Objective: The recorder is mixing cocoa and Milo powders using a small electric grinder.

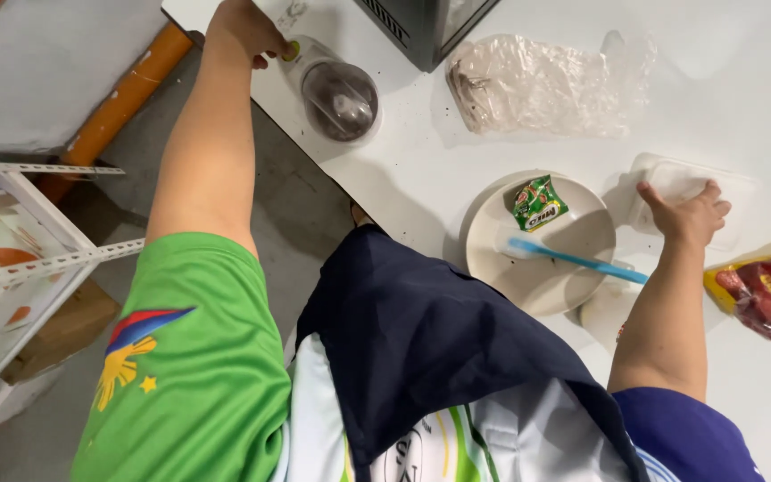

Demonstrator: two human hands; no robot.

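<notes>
I see the left hand pressing a fingertip on the small white blender's green button (dark jar). The right hand lies spread, fingers wide, on a clear plastic box.

A smooth, faintly glossy white laminate is seen on the table. The blender is made of smoky translucent plastic on a glossy white base. Thin crinkled clear film forms the plastic bag. The bowl looks matt and smooth. The sachet and red packet are shiny foil. The container is frosted plastic.
</notes>
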